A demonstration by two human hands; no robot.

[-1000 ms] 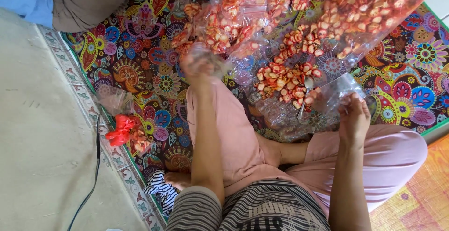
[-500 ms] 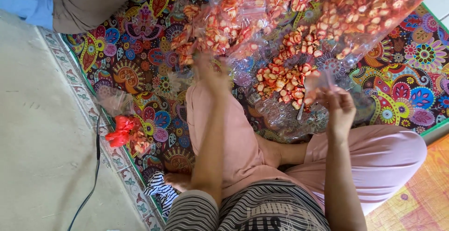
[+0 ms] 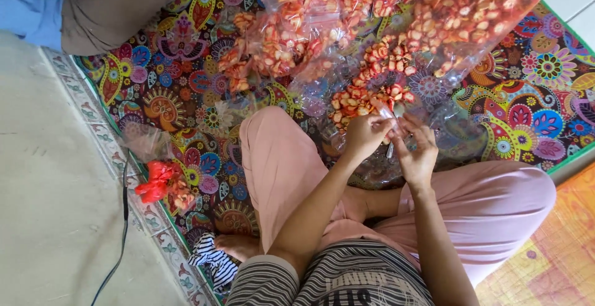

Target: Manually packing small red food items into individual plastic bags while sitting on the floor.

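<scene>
Both hands are brought together in front of the lap, above the crossed legs in pink trousers (image 3: 279, 169). The left hand (image 3: 365, 135) is curled, its fingertips pinched on the edge of a small clear plastic bag (image 3: 396, 117), which is held between the two hands just over the near end of a heap of orange and red snack pieces (image 3: 372, 89). The right hand (image 3: 418, 154) is closed around the same bag from the other side, thumb and fingers pressed together on the thin plastic; how much of the bag is gripped cannot be told, as the plastic is see-through and partly hidden by the fingers.

The heap is spread on crumpled clear plastic sheeting (image 3: 458, 126) laid over a brightly patterned floor mat (image 3: 545, 95). Large clear bags filled with the same snack pieces (image 3: 483, 8) are seen along the top, well apart from the hands. At the left edge of the mat a small red bundle (image 3: 155, 179) is lying beside an empty-looking clear bag (image 3: 145, 141), and a black cable (image 3: 121, 231) is stretched across the pale floor. Another person's knee in grey-brown cloth (image 3: 118, 8) is seen in the upper left corner.
</scene>
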